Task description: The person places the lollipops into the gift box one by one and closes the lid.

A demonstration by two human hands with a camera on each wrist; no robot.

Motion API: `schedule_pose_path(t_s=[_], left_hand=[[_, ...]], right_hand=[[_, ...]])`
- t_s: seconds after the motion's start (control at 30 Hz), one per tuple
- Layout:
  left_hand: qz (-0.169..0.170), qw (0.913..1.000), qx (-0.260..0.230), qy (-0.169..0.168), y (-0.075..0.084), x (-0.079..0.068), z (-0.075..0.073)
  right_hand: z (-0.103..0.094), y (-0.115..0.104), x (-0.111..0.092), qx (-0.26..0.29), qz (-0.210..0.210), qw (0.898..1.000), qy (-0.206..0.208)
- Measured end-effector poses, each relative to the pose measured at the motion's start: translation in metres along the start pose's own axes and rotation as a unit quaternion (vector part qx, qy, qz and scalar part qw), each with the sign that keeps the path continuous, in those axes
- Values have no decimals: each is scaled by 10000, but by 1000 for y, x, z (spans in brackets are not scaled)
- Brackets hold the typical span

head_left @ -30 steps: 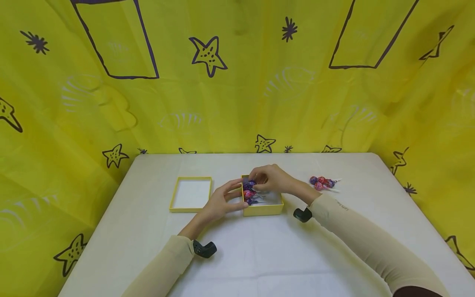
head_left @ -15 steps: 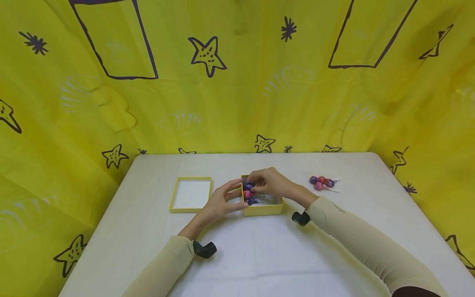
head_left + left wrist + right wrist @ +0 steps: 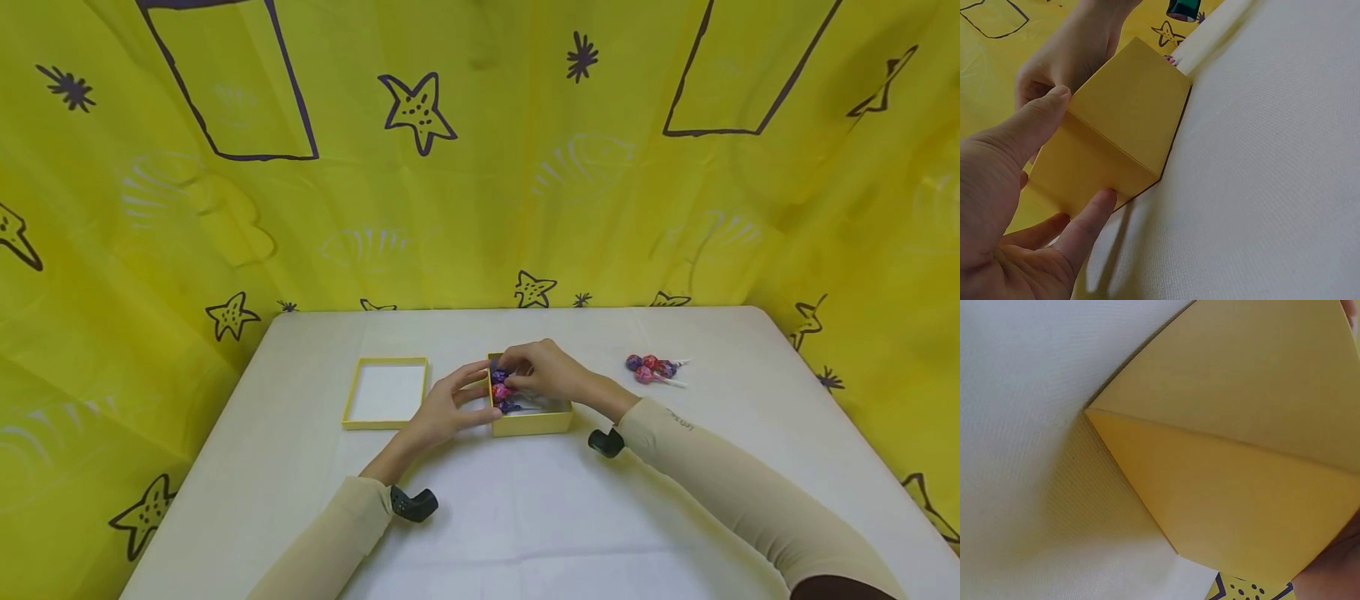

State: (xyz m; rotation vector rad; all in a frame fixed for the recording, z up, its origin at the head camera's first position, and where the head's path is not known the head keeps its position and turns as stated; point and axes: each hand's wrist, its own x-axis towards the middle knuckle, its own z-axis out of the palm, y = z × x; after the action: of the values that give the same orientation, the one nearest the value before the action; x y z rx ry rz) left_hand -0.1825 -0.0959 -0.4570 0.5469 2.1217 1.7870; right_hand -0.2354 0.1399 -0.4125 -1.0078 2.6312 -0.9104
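In the head view a yellow box (image 3: 531, 426) stands uncovered on the table, with several wrapped lollipops (image 3: 500, 391) along its inner left side. My left hand (image 3: 438, 412) rests against the box's left wall. In the left wrist view its thumb touches the upper edge and a nearly straight finger presses the side. My right hand (image 3: 551, 371) reaches into the box from the right, fingers bent, seeming to pinch a purple-wrapped lollipop (image 3: 498, 377); its fingertips are partly hidden. The right wrist view shows mostly the outer walls of the box (image 3: 1229, 500).
A shallow yellow lid (image 3: 386, 424) with a white inside lies left of the box. Several more lollipops (image 3: 649, 369) lie in a group to the right. The white table (image 3: 480, 525) ends at a yellow patterned curtain (image 3: 480, 208).
My right hand has shifted slightly left and lower over the lollipops in the box. The left hand, the lid and the lollipops on the right have stayed in place.
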Motion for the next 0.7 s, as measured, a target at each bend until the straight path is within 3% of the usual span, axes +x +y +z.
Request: schedule_pose_path(t_s=[0.7], left_hand=[[-49,10000,68,38,0,0,0]], right_hand=[[-10,-3,-3,41,-48,9997,-250]])
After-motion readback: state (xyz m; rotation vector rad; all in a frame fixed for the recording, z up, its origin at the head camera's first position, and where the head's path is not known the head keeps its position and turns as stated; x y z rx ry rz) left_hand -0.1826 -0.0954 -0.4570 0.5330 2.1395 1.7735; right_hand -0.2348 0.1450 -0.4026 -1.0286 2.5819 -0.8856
